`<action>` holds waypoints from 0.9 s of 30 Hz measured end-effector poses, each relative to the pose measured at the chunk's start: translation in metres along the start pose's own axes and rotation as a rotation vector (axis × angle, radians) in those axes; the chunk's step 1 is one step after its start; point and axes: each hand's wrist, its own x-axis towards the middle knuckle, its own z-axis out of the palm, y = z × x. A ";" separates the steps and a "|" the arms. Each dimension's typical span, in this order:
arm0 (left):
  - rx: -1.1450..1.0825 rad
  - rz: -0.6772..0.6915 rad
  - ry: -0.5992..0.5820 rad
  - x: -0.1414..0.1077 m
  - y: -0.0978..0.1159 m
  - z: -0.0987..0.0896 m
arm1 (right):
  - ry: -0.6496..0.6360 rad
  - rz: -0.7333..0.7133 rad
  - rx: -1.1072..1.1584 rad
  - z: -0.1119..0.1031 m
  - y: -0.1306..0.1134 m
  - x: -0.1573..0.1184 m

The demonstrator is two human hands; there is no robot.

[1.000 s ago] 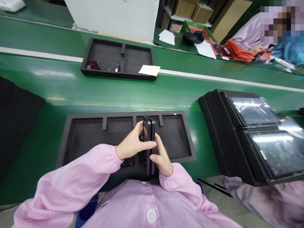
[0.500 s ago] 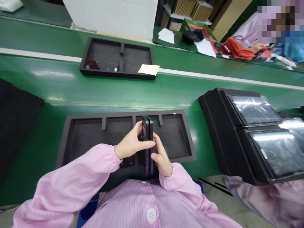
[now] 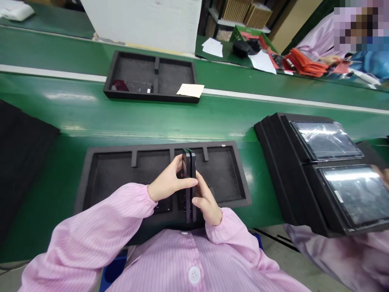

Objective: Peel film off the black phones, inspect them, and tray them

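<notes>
Black slabs [image 3: 187, 205] between the fingers [image 3: 187, 183]

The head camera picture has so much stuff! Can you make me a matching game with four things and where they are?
1. two thin dark slabs
2. pale-yellow paper slip
3. glossy rectangular panels
4. wide black foam tray

A. across a smaller black tray's near edge
B. beneath the hands
C. held by the bare left hand and right hand
D. on a black stack

Pairs: 1-C, 2-A, 3-D, 4-B
</notes>
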 end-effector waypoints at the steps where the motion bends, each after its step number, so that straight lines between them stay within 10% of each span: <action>1: 0.004 0.005 -0.003 0.000 0.001 0.000 | -0.007 0.000 0.005 0.000 0.000 0.000; 8: 0.112 0.138 -0.092 -0.015 0.014 0.008 | -0.078 -0.196 -0.167 0.000 -0.018 0.009; 17: 0.498 0.717 -0.173 -0.020 0.003 -0.004 | -0.085 -0.532 -0.612 -0.019 -0.041 0.030; 27: 0.649 0.843 -0.147 -0.018 -0.007 0.002 | -0.099 -0.670 -0.877 -0.034 -0.023 0.030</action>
